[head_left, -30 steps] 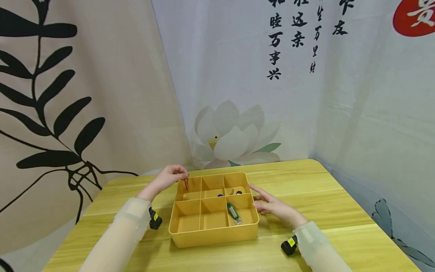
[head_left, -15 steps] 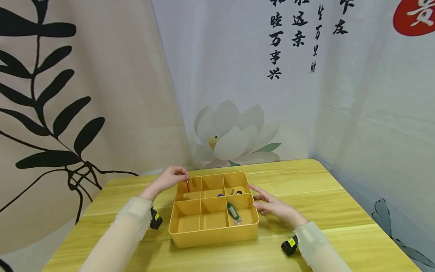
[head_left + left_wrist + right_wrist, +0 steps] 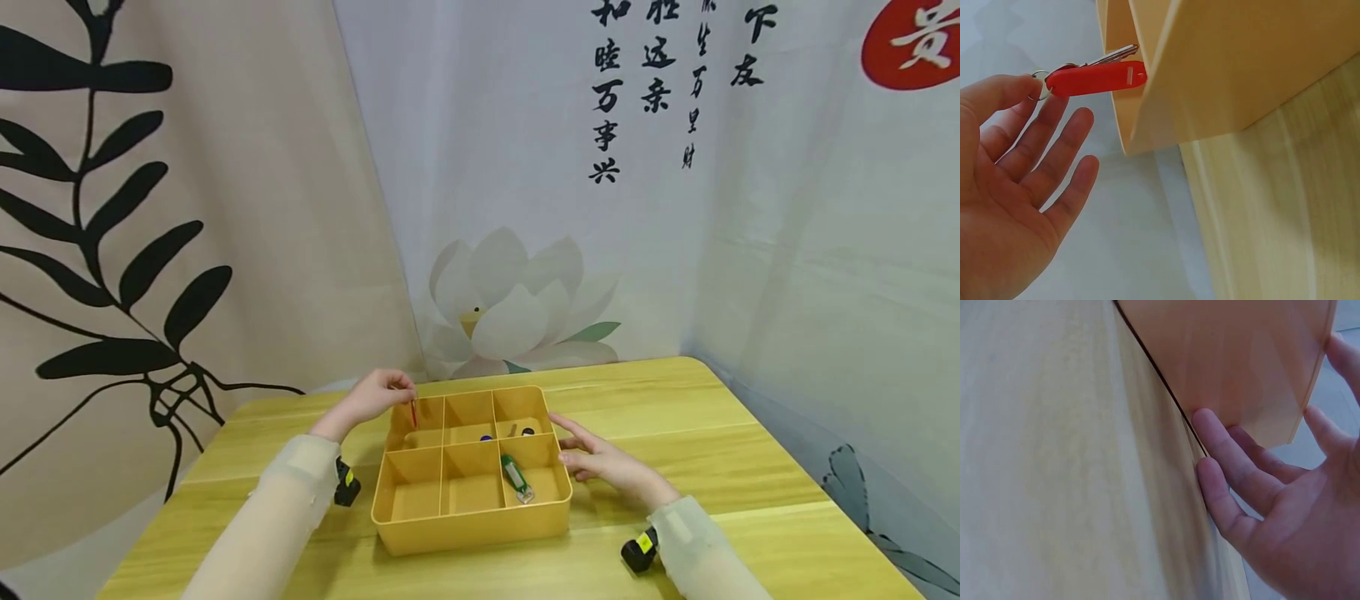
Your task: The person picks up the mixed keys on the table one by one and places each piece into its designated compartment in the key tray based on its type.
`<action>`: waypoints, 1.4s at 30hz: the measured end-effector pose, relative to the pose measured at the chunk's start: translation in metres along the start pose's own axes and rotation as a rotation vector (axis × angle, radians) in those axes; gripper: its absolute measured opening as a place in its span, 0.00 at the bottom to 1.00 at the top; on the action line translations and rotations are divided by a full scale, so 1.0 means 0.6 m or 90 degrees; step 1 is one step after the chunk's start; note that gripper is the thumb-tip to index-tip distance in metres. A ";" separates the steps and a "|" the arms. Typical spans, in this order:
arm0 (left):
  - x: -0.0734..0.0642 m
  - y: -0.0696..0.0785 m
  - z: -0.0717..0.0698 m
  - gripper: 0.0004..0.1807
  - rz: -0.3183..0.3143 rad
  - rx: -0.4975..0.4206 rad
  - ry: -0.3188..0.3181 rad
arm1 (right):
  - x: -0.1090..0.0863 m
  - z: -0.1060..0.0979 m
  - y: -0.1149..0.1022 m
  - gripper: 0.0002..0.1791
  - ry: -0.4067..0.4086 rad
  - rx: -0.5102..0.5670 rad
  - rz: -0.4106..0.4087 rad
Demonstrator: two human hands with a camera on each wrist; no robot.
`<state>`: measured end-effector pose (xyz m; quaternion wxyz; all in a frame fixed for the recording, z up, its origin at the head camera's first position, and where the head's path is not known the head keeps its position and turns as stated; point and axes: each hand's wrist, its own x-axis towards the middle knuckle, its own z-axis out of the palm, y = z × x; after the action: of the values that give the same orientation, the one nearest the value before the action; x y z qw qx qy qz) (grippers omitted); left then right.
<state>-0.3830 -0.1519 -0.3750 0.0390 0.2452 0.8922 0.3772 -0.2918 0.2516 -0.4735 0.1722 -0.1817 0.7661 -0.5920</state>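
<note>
My left hand (image 3: 372,395) pinches the ring of a key with a red tag (image 3: 1094,79) between thumb and forefinger. The tag and key hang at the far left compartment of a yellow divided box (image 3: 472,533); in the left wrist view they overlap the box's rim. On the other side, my right hand (image 3: 607,462) rests its fingertips against the box's right wall, fingers spread and fairly straight. A key with a green tag (image 3: 516,473) lies in the near right compartment.
A small blue item (image 3: 486,437) is in the far middle compartment. A small dark item (image 3: 528,432) sits in the far right one. The box stands on a wooden table (image 3: 675,408), with printed curtains (image 3: 525,125) behind it.
My left hand has lowered the red-tagged key slightly at the far left compartment. The right hand keeps its place on the box, and the head view has tilted a little.
</note>
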 end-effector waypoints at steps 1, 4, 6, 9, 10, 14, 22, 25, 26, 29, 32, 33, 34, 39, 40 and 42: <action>0.001 0.000 0.000 0.08 0.001 -0.002 0.000 | 0.000 0.000 0.000 0.38 0.000 -0.001 -0.001; 0.005 0.001 0.000 0.09 0.008 -0.003 0.000 | -0.002 0.000 -0.001 0.38 0.002 -0.004 -0.005; 0.007 0.001 0.001 0.09 0.009 -0.003 -0.003 | -0.003 0.000 -0.001 0.38 -0.001 -0.004 -0.008; 0.008 0.001 0.002 0.09 0.004 -0.001 -0.010 | -0.004 0.002 -0.001 0.37 -0.006 -0.001 -0.007; 0.009 0.001 0.002 0.09 0.005 0.002 -0.013 | -0.004 0.002 -0.002 0.37 -0.007 0.002 -0.007; 0.013 0.002 0.003 0.09 0.007 0.014 -0.014 | -0.004 0.002 -0.006 0.37 -0.004 0.010 0.000; 0.020 0.008 0.006 0.07 0.012 0.031 -0.013 | -0.005 0.001 -0.009 0.38 -0.006 -0.003 -0.009; 0.021 0.008 0.009 0.07 0.016 0.029 -0.014 | -0.006 0.001 -0.008 0.38 -0.009 -0.008 -0.017; 0.021 0.007 0.010 0.07 0.018 0.030 -0.015 | -0.006 0.002 -0.008 0.38 -0.010 -0.008 -0.018; 0.023 0.006 0.013 0.07 0.016 0.027 -0.018 | -0.005 0.003 -0.006 0.37 -0.010 -0.008 -0.015; 0.026 0.006 0.016 0.07 0.008 0.026 -0.020 | -0.004 0.003 -0.005 0.37 -0.010 -0.006 -0.011; 0.027 0.006 0.016 0.07 0.006 0.026 -0.019 | -0.004 0.003 -0.004 0.37 -0.010 -0.006 -0.010; 0.028 0.006 0.017 0.08 0.011 0.031 -0.020 | -0.004 0.003 -0.004 0.37 -0.010 -0.006 -0.011; 0.027 0.004 0.020 0.07 0.022 0.045 -0.022 | -0.002 0.003 -0.002 0.37 -0.013 0.002 -0.013; 0.027 0.003 0.021 0.07 0.025 0.050 -0.023 | -0.002 0.003 -0.002 0.37 -0.014 0.005 -0.012; 0.027 0.002 0.022 0.07 0.023 0.053 -0.023 | -0.002 0.003 -0.001 0.37 -0.014 0.008 -0.011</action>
<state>-0.3935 -0.1351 -0.3820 0.0378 0.2693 0.9017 0.3362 -0.2899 0.2505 -0.4730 0.1766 -0.1940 0.7585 -0.5965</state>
